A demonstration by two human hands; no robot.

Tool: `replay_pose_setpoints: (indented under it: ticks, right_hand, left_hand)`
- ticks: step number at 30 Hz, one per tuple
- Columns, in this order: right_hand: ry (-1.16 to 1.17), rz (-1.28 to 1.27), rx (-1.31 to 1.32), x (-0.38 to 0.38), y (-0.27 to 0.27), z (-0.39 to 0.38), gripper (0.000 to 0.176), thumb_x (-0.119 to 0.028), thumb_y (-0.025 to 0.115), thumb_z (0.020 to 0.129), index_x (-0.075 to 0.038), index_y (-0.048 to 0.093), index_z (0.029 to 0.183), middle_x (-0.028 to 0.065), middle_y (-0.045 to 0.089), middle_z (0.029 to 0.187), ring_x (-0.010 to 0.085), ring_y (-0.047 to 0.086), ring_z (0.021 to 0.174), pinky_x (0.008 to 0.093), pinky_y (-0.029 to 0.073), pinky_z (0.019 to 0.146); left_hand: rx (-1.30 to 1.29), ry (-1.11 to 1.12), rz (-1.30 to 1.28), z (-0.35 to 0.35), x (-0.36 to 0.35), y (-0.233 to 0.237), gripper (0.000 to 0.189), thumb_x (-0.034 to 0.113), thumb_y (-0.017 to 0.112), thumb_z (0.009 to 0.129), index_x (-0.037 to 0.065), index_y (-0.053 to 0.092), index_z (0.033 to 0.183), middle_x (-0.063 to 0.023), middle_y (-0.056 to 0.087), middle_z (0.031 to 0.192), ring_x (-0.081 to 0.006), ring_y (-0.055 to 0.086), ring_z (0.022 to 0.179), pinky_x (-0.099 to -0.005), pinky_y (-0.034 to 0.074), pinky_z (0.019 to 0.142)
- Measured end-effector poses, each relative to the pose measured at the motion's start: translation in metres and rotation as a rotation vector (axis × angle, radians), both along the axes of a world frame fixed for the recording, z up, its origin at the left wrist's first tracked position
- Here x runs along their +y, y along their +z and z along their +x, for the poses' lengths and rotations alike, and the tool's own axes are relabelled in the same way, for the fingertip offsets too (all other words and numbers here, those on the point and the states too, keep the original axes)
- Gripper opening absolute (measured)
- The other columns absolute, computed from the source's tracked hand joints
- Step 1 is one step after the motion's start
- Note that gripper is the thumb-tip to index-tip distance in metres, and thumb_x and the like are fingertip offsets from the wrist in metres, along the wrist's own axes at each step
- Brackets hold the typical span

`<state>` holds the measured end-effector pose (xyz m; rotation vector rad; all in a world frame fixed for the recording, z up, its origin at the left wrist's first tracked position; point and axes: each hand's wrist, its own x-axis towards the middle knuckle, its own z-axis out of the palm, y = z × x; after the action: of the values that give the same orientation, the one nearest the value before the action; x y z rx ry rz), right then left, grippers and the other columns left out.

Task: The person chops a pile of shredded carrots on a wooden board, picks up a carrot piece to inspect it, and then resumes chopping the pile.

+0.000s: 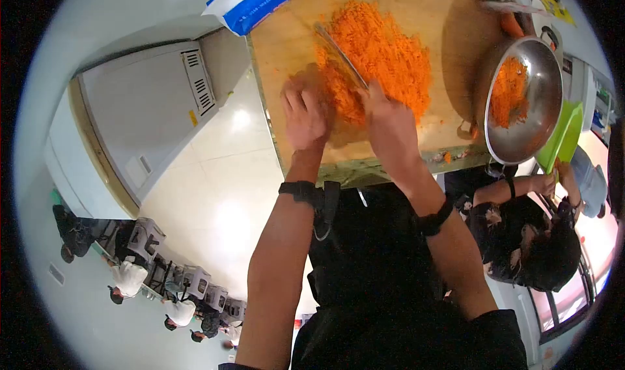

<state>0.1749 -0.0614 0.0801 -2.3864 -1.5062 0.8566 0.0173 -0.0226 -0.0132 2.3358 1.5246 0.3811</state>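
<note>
A wide heap of finely cut carrot (390,60) lies on the wooden cutting board (286,41). My right hand (392,126) is closed around the handle of a knife (344,56), whose blade slants up and left across the heap's left part. Left of the blade, my left hand (305,116) rests low over the board with its fingers curled, beside the smaller portion of cut carrot. Its fingertips are turned down, so whatever they may hold is hidden. At the board's right side, a steel bowl (532,126) holds more cut carrot.
A blue and white packet (260,5) lies at the board's far left corner. Right of the bowl, another person (527,233) holds a green board or tray (563,135). A white freezer (146,109) stands to the left. Several people sit along the lower-left wall.
</note>
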Motion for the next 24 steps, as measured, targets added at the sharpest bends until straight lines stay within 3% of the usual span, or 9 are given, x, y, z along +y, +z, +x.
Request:
replay_pose_setpoints:
  ticks: [5, 8, 10, 14, 17, 19, 22, 24]
  right_hand:
    - [-0.052, -0.033, 0.012, -0.02, 0.037, 0.001, 0.013, -0.015, 0.053, 0.101, -0.003, 0.052, 0.105, 0.0252, 0.06, 0.067, 0.0449, 0.063, 0.065, 0.0523, 0.048, 0.053]
    - [0.002, -0.176, -0.104, -0.041, 0.021, 0.01, 0.014, -0.016, 0.053, 0.102, -0.003, 0.051, 0.106, 0.024, 0.061, 0.066, 0.0445, 0.063, 0.065, 0.052, 0.048, 0.052]
    - [0.067, 0.028, -0.113, -0.039, -0.007, 0.016, 0.015, -0.017, 0.053, 0.102, -0.003, 0.05, 0.106, 0.0233, 0.062, 0.067, 0.0447, 0.063, 0.065, 0.0518, 0.048, 0.052]
    - [0.051, 0.018, -0.118, -0.035, -0.004, 0.021, 0.016, -0.018, 0.054, 0.102, -0.003, 0.049, 0.106, 0.0232, 0.062, 0.068, 0.0446, 0.063, 0.064, 0.052, 0.048, 0.053]
    - [0.017, -0.049, -0.057, -0.039, 0.018, 0.021, 0.018, -0.019, 0.054, 0.102, -0.003, 0.05, 0.108, 0.0239, 0.062, 0.067, 0.0449, 0.062, 0.063, 0.0522, 0.048, 0.052]
    - [-0.036, -0.203, -0.048, -0.052, 0.04, 0.025, 0.013, -0.014, 0.052, 0.097, -0.005, 0.049, 0.106, 0.022, 0.064, 0.071, 0.045, 0.066, 0.071, 0.0557, 0.053, 0.061]
    - [-0.053, -0.285, -0.059, -0.043, 0.043, 0.032, 0.013, -0.015, 0.05, 0.099, -0.004, 0.048, 0.105, 0.0224, 0.063, 0.068, 0.0447, 0.066, 0.07, 0.0555, 0.052, 0.059]
    - [-0.027, -0.154, -0.072, -0.042, -0.001, 0.034, 0.018, -0.019, 0.051, 0.101, -0.002, 0.049, 0.107, 0.0239, 0.061, 0.065, 0.046, 0.063, 0.065, 0.0546, 0.049, 0.055]
  left_hand:
    - [-0.067, 0.075, -0.141, 0.005, 0.001, 0.011, 0.044, 0.009, 0.063, 0.084, -0.003, 0.046, 0.122, -0.026, 0.044, 0.133, -0.0484, 0.042, 0.122, -0.0529, 0.044, 0.101]
    - [-0.073, 0.066, -0.137, 0.006, 0.003, 0.013, 0.04, 0.008, 0.063, 0.084, -0.002, 0.047, 0.119, -0.0253, 0.044, 0.131, -0.0478, 0.043, 0.121, -0.0537, 0.043, 0.102]
    - [-0.086, 0.047, -0.096, 0.006, 0.005, 0.012, 0.037, 0.008, 0.063, 0.085, -0.001, 0.048, 0.118, -0.0249, 0.045, 0.131, -0.0476, 0.043, 0.121, -0.0538, 0.043, 0.102]
    - [-0.101, 0.027, -0.065, 0.002, 0.001, 0.006, 0.036, 0.01, 0.065, 0.084, 0.0, 0.048, 0.114, -0.0252, 0.045, 0.129, -0.047, 0.044, 0.12, -0.0547, 0.043, 0.1]
    - [-0.115, 0.03, -0.046, 0.006, 0.003, 0.005, 0.038, 0.012, 0.066, 0.084, 0.0, 0.048, 0.115, -0.0252, 0.045, 0.129, -0.0468, 0.044, 0.12, -0.0546, 0.043, 0.101]
    - [-0.083, 0.051, -0.076, 0.005, 0.004, 0.006, 0.04, 0.012, 0.067, 0.084, 0.0, 0.048, 0.116, -0.025, 0.045, 0.13, -0.0468, 0.044, 0.121, -0.0545, 0.042, 0.101]
    - [-0.061, 0.052, -0.077, 0.003, 0.002, 0.011, 0.042, 0.013, 0.067, 0.084, 0.0, 0.048, 0.118, -0.0248, 0.044, 0.13, -0.047, 0.043, 0.121, -0.0548, 0.042, 0.101]
    - [-0.122, 0.051, -0.096, 0.008, 0.005, 0.01, 0.043, 0.014, 0.067, 0.084, -0.001, 0.048, 0.12, -0.0252, 0.044, 0.13, -0.0476, 0.043, 0.122, -0.055, 0.042, 0.102]
